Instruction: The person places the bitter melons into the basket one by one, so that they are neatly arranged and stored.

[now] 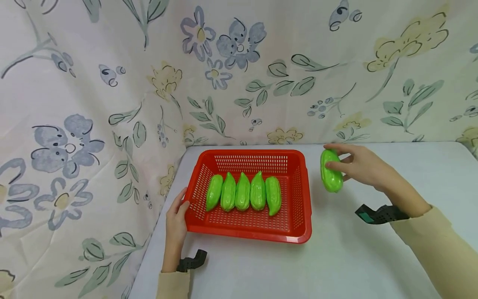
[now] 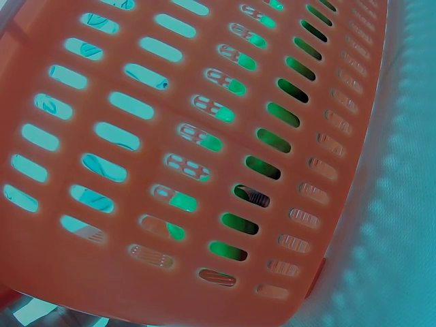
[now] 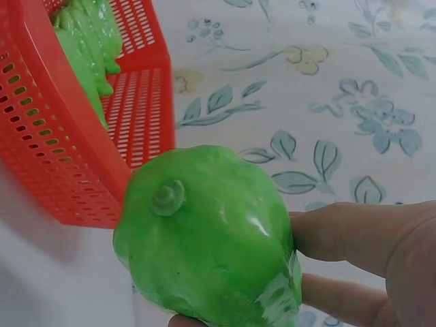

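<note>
My right hand [image 1: 356, 164] pinches a glossy green bitter melon [image 1: 330, 171] between thumb and fingers, to the right of the red plastic basket [image 1: 242, 236]. In the right wrist view this bitter melon [image 3: 211, 235] shows its lumpy skin and stub of a stem, with the basket [image 3: 146, 102] behind it. Inside the basket, several similar bitter melons [image 1: 242, 193] lie side by side in a row. My left hand [image 1: 176, 222] holds the basket's left rim near the front corner. The left wrist view is filled by the slotted basket wall [image 2: 197, 150], with green showing through; the left fingers are hidden there.
The basket stands on a white table [image 1: 261, 270]. A floral cloth [image 1: 280, 74] hangs behind the table and along its left side. Each wrist wears a black camera mount, the right one [image 1: 381, 214] hanging over the table.
</note>
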`<action>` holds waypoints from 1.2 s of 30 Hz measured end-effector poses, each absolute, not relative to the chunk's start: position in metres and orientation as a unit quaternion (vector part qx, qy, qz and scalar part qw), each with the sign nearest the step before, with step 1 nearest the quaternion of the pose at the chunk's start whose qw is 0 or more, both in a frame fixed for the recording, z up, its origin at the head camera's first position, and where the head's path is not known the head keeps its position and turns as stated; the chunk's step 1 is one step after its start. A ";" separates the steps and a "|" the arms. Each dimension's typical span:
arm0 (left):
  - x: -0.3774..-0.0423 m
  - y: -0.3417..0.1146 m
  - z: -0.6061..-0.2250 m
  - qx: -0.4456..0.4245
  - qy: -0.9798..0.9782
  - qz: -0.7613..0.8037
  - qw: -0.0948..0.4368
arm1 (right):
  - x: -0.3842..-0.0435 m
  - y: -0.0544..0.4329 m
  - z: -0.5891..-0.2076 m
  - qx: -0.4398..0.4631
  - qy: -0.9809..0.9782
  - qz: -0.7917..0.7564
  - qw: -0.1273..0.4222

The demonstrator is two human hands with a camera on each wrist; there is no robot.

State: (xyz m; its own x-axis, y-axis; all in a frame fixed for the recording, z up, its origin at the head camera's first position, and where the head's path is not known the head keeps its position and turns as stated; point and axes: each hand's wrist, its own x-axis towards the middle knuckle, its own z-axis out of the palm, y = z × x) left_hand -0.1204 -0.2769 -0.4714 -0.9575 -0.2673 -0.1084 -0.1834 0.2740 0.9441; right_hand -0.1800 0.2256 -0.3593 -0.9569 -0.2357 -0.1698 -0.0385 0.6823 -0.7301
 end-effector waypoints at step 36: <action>-0.121 -0.277 -0.474 0.151 -0.798 -0.582 0.045 | -0.183 0.223 -0.369 -0.068 0.900 -0.410 0.135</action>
